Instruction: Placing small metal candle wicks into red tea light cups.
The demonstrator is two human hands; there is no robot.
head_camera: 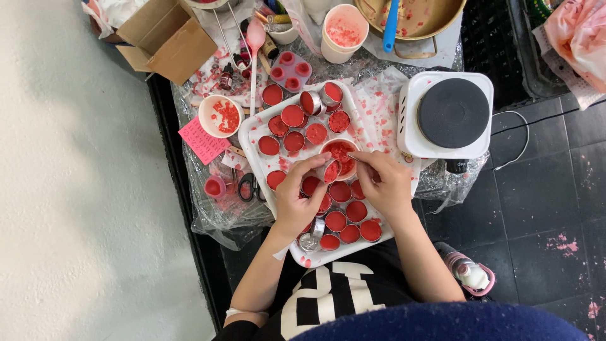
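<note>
**Both hands on one small tin above a tray of red-filled tins**

The left hand [297, 199] grasps a small round tin [331, 171] between thumb and fingertips, tilted so its red filling faces the right hand [385, 183]. The right hand's fingers are pinched together at the tin's rim; whether they hold a thin tool there is too small to tell.

Just behind the held tin sits a white cup [339, 151] with red crumbs inside. Under and around both hands lies a white tray [251, 136], crowded with more round tins of red wax [336, 221], some upright, a few tipped on their sides at the far end.

Left of the grip, off the tray, are black scissors [247, 187], a pink paper note [203, 140] and a white bowl [220, 115] of red bits. Right of it stands a white hot plate [449, 113] with a black round top. Further off are a paper cup [344, 33], a brass pan [410, 19] holding a blue spatula [391, 25], and a cardboard box [169, 36].
</note>
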